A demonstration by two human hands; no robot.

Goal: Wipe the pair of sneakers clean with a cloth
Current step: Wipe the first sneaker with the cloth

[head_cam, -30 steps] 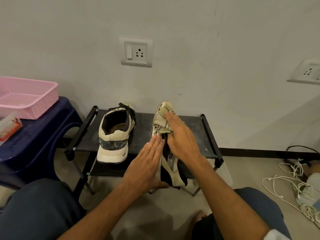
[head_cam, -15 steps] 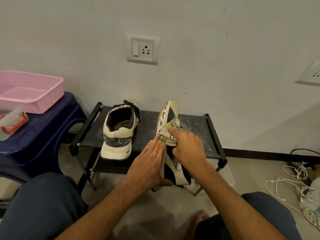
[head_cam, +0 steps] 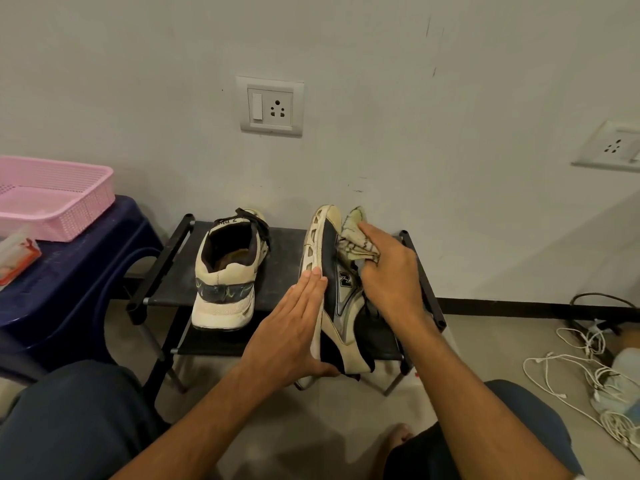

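Sneaker held on edge, cloth at its far upper.
Left hand [head_cam: 291, 332] lies flat on the sneaker [head_cam: 334, 289] sole over the black rack [head_cam: 166, 268]; right hand [head_cam: 389, 275] clutches the cloth [head_cam: 353, 242].

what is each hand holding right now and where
Left hand braces the tilted white-and-black sneaker at its sole; right hand grips the crumpled pale cloth.

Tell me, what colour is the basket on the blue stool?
Pink basket, seen in the head view.
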